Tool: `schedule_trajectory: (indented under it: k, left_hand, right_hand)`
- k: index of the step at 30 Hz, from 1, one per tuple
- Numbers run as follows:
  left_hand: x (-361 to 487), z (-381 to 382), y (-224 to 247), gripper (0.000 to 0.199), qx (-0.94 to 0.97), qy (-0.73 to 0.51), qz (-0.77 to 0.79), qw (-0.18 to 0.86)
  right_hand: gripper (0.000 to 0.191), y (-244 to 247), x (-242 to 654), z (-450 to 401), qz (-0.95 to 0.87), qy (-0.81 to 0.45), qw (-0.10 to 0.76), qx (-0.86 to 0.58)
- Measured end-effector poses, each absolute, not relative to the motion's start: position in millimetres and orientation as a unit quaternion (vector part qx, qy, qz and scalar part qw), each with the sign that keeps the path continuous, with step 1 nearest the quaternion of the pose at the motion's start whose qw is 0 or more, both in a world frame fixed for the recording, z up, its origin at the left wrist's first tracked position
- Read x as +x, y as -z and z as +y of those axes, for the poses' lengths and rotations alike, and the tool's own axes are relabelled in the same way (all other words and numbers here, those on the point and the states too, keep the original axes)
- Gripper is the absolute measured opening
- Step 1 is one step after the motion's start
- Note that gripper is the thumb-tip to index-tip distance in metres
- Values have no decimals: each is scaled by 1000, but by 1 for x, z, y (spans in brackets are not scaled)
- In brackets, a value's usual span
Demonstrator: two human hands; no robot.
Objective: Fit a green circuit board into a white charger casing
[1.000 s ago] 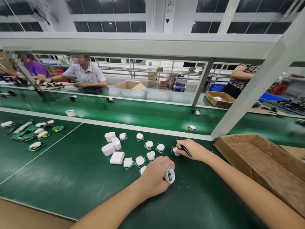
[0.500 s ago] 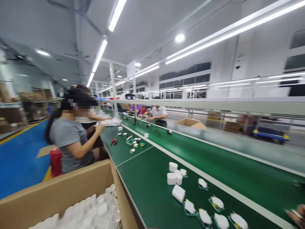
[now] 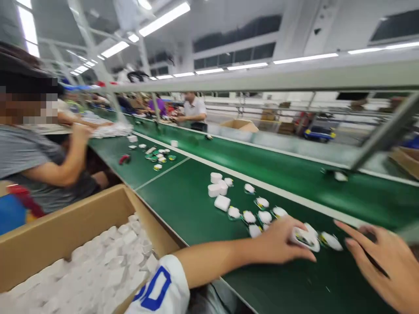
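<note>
My left hand (image 3: 278,240) reaches across the green work surface (image 3: 183,192), its fingers closed around a white plastic housing (image 3: 316,245). Inside the housing's open end, green and yellow circuit parts show. To the right, my right hand (image 3: 389,259) has its fingers spread and holds nothing that I can see. Between the hands lies a small circuit board with a white top (image 3: 332,241). More such boards (image 3: 248,216) sit loosely beyond my left hand. Several white housings (image 3: 221,203) stand in a cluster to their left.
A cardboard box (image 3: 98,209) full of white housings stands at the left edge. Beside it a person in grey (image 3: 42,152) sits at the line, near red-handled pliers (image 3: 124,159). A green conveyor belt (image 3: 229,152) runs behind a pale strip, with a metal post (image 3: 382,131) at right.
The view has turned right and down. My left arm has come into view, its hand on a white housing. My right hand, earlier only at the right edge, now shows with fingers spread.
</note>
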State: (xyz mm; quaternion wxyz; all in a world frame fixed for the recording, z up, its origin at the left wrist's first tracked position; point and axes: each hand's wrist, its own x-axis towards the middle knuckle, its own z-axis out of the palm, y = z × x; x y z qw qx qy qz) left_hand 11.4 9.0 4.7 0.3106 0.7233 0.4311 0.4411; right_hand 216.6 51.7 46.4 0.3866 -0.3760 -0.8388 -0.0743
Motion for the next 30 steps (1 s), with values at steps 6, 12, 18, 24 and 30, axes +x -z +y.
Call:
schedule_trajectory:
  k: [6, 12, 18, 24, 30]
  left_hand:
    - [3, 6, -15, 32, 707, -457, 383, 380]
    - [3, -1, -15, 27, 723, -439, 376, 379]
    - [3, -5, -19, 25, 731, -399, 405, 377]
    - [2, -7, -16, 26, 750, -396, 410, 336]
    - [2, -7, -16, 24, 748, -381, 418, 348]
  right_hand:
    - [27, -54, 196, 5, -858, -37, 303, -414]
    - [20, -46, 184, -17, -857, 28, 285, -428]
    - [23, -41, 188, -21, -863, 155, 245, -415]
    - [25, -40, 189, -25, -853, 174, 240, -429]
    - [24, -41, 187, -27, -856, 175, 245, -420]
